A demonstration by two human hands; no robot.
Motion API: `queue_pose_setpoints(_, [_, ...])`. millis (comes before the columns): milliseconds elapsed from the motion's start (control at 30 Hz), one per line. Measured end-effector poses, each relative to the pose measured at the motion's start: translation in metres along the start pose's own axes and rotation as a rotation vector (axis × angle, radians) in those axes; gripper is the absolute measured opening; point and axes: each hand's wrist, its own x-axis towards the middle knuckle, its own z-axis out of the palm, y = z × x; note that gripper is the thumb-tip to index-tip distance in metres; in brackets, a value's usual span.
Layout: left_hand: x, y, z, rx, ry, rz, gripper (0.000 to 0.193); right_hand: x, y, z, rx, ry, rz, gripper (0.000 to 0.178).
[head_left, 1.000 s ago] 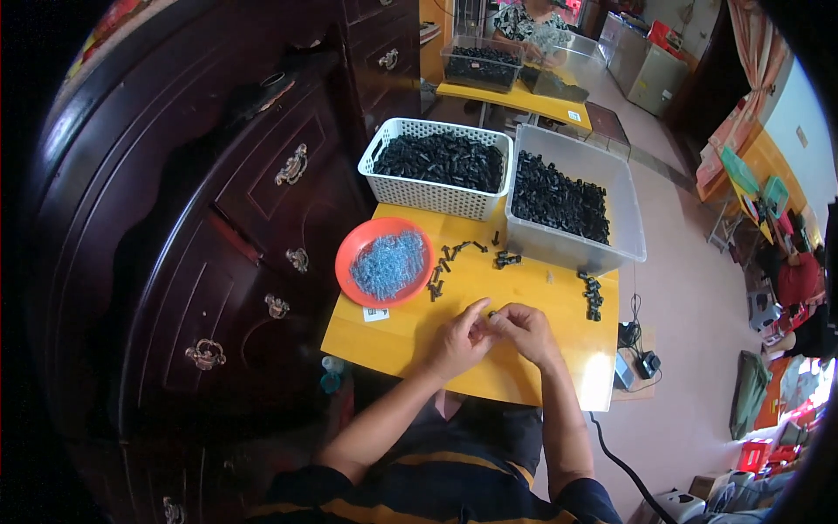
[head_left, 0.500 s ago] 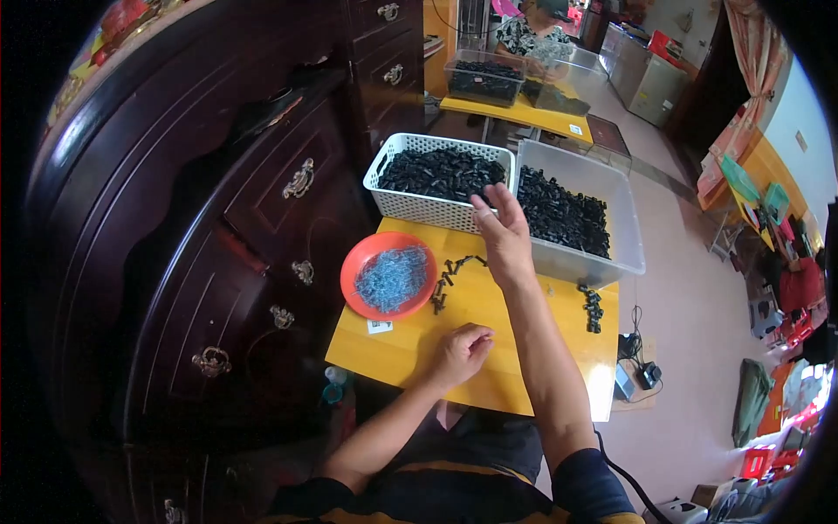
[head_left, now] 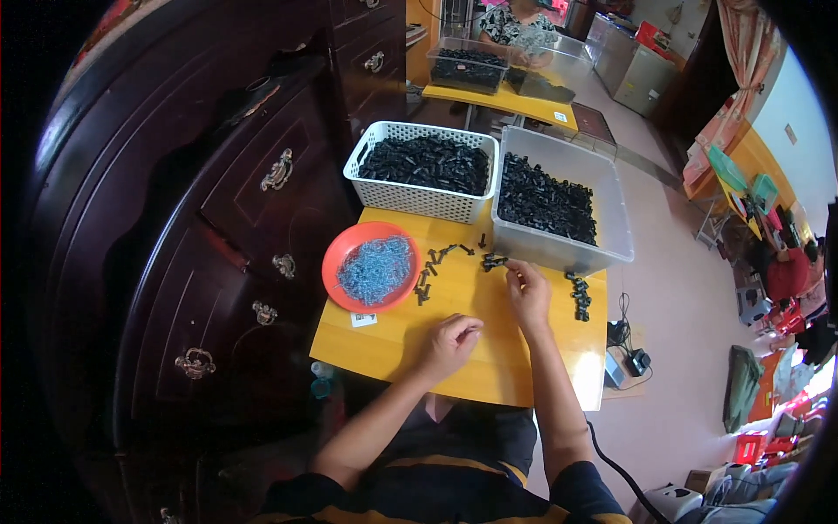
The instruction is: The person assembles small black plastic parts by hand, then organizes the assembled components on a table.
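My left hand (head_left: 449,346) rests over the near part of the yellow table (head_left: 393,349), its fingers curled into a pinch. What it holds, if anything, is too small to make out. Farther right, my right hand (head_left: 530,299) has its thumb and fingers together at a little cluster of small black plastic parts (head_left: 493,262), seemingly gripping the end one. To the left, a loose line of slim black plastic pieces (head_left: 427,278) lies beside an orange-red bowl (head_left: 330,276) full of thin, shiny bluish pins. Another row of black parts (head_left: 580,298) lies near the right edge.
Behind my hands stand a white perforated basket (head_left: 419,199) and a clear plastic bin (head_left: 615,227), both holding many black parts. Dark wooden drawers (head_left: 236,192) rise at the left. Across from me, a person sits at another yellow table (head_left: 515,105) with clear bins.
My right hand has come down from above the basket's edge to the tabletop, and its fingers have closed. A cluster of black parts now shows by its fingertips. The left hand stays pinched.
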Motion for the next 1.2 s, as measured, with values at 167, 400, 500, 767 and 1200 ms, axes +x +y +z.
queue_pose_setpoints(167, [0.000,-0.003,0.000,0.016,-0.013,-0.004,0.012,0.002,0.025,-0.002,-0.338,0.036,-0.032,0.024])
queue_pose_setpoints(400, [-0.001,-0.001,0.001,0.028,-0.016,-0.031,0.013,0.009,0.019,0.009,-0.428,-0.026,0.015,0.024])
queue_pose_setpoints(500, [0.000,-0.002,0.001,0.046,-0.012,-0.021,0.013,0.013,0.017,0.012,-0.475,-0.070,-0.011,0.021])
queue_pose_setpoints(767, [0.001,0.001,0.000,0.070,-0.007,-0.009,0.011,0.015,0.017,0.011,-0.461,-0.049,-0.029,0.014])
queue_pose_setpoints(1200, [0.000,-0.003,0.000,0.065,-0.026,-0.011,0.011,0.004,0.022,0.003,-0.503,-0.091,0.028,0.013])
